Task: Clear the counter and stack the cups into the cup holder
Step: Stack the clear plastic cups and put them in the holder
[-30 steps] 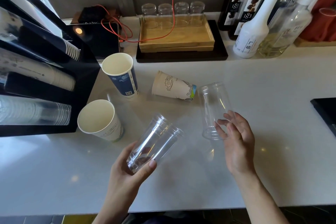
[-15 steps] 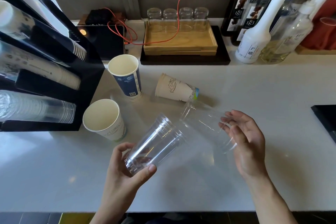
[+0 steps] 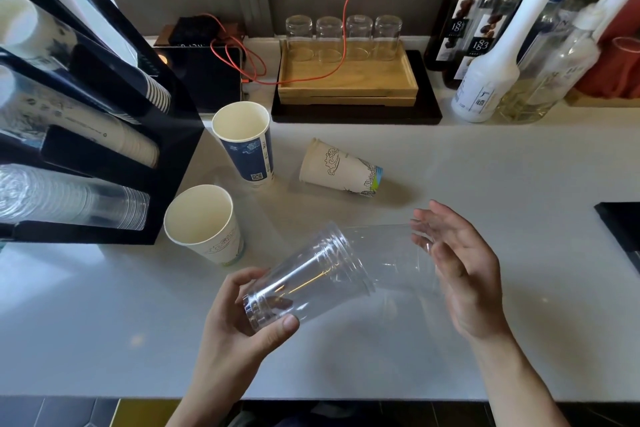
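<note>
My left hand point(image 3: 239, 329) grips the base of a clear plastic cup point(image 3: 304, 277), tilted with its mouth up and to the right. My right hand point(image 3: 460, 270) holds a second clear cup point(image 3: 394, 256) on its side, its end meeting the first cup's rim. On the counter stand a blue paper cup point(image 3: 247, 146) and a white paper cup point(image 3: 204, 224), both upright. A beige paper cup point(image 3: 341, 168) lies on its side. The black cup holder point(image 3: 173, 163) at the left has slanted rows of stacked paper and clear cups.
A wooden tray point(image 3: 346, 80) with several upturned glasses sits at the back, crossed by a red cable point(image 3: 341, 45). Syrup bottles point(image 3: 491, 73) crowd the back right. A black object point(image 3: 623, 229) lies at the right edge. The white counter point(image 3: 519, 177) spreads right of the cups.
My right hand lifted the second clear cup off the counter, tipped it sideways and brought it left to the rim of the cup in my left hand.
</note>
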